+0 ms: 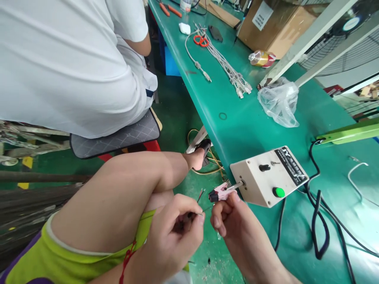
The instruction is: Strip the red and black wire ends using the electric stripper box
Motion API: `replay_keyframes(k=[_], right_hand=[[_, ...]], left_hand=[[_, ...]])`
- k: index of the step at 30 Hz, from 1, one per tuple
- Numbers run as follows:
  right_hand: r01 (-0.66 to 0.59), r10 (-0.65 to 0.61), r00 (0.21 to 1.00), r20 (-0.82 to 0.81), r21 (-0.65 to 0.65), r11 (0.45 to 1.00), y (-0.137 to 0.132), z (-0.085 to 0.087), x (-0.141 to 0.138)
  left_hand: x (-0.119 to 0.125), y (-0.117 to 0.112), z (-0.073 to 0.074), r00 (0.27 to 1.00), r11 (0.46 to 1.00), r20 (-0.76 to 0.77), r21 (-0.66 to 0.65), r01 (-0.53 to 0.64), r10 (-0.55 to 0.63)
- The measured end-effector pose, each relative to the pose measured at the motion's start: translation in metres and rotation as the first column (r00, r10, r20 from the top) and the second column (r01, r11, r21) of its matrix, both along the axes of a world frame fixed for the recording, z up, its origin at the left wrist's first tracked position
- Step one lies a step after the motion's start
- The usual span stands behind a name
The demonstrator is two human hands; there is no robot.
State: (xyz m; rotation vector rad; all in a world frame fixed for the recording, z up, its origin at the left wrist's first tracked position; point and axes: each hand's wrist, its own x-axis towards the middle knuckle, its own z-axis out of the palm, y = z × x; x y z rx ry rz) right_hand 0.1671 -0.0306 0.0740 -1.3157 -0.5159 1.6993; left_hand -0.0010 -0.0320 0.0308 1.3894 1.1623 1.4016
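Ctrl box point(256, 181) sits at the counter point(237, 132) edge: off-white, w/ black knob point(264, 168), green button point(278, 192) and a "JY" label on top. Metal shaft point(236, 185) sticks out its L side, carrying the pink/black clip point(219, 193) just beside the box.

L hand point(177, 230), L of ctrl box & below clip level: thumb + index pinched shut on a thin wire point(198, 214). Red/dark wire ends point(201, 194) poke up btwn that hand & the clip. R hand point(232, 221), just below-L of ctrl box: fingers curled, thumb tip up by the clip; can't tell if it's gripping anything.

Black cords point(318, 236) loop R of ctrl box. Beyond the box: clear plastic bag point(280, 100), then bottle point(262, 59) & cardboard carton point(275, 29). Farther off, up-L of ctrl box: bunch of grey cables point(226, 65) w/ orange-handled scissors point(201, 40) on it. Co-worker in white shirt point(74, 67) seated well L of ctrl box.
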Motion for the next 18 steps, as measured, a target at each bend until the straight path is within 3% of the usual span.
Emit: replay_keyframes(k=[8,18], right_hand=[[0.097,-0.100,0.990,-0.095,-0.032,0.995,0.005,-0.005,-0.003],[0.090,-0.104,0.980,-0.168,-0.086,0.992,0.000,-0.010,0.002]], left_hand=[[0.002,0.013,0.006,0.987,0.967,0.163,-0.251,0.040,0.002],[0.007,0.017,0.003,0.967,0.938,0.252,-0.324,0.126,-0.043]])
